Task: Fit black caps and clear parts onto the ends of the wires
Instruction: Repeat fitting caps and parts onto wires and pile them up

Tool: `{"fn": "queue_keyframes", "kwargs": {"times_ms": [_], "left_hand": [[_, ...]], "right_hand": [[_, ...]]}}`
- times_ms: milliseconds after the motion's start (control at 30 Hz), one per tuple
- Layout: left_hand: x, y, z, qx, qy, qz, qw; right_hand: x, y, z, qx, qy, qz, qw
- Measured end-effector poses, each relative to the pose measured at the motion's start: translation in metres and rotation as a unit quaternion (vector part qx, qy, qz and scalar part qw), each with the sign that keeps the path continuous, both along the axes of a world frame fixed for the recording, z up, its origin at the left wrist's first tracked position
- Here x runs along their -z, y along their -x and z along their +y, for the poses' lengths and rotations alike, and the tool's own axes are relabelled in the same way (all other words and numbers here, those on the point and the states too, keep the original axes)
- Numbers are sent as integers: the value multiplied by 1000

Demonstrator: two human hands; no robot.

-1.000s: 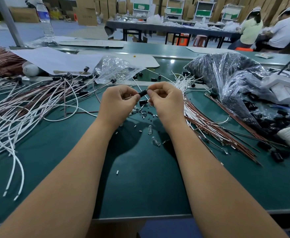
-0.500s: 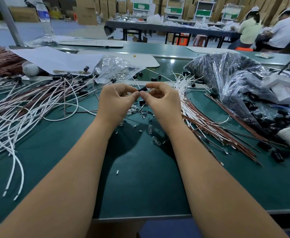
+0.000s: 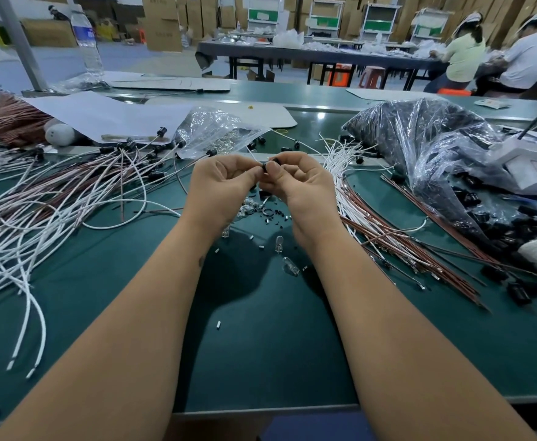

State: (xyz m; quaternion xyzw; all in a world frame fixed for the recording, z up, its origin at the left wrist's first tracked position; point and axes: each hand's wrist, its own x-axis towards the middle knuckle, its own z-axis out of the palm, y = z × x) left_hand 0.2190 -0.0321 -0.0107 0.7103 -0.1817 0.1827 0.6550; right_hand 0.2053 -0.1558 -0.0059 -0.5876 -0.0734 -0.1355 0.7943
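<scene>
Above the middle of the green table, my left hand and my right hand meet fingertip to fingertip. Between them sits a small black cap, pinched by my right thumb and fingers, while my left fingertips pinch at its left end; what they hold there is hidden. Loose clear parts and small black bits lie on the table under my hands. Wires with black caps fitted spread out at the left. Bare white and brown wires lie at the right.
A clear bag of clear parts lies behind my hands. A large plastic bag of black caps fills the right side, with white devices beside it. A water bottle stands far left. Two people sit at a far table.
Both hands have lifted slightly and closed in tighter on the black cap; my right thumb now covers more of it.
</scene>
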Motion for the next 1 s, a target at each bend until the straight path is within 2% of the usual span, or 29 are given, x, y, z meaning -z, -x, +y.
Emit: {"fn": "queue_keyframes", "kwargs": {"times_ms": [333,500,633,833,1000], "left_hand": [[-3,7,0,47,22,13,999],[6,0,5,37,18,27,999],[8,-2,5,68,29,33,997],[11,-5,7,47,9,52,998],[10,-4,5,24,4,41,999]], "right_hand": [[-2,2,-1,19,9,-27,999],[-4,5,-2,43,68,-56,995],[-5,9,2,59,121,-75,988],[-5,8,1,82,158,-98,979],[-1,3,0,112,169,-80,976]]}}
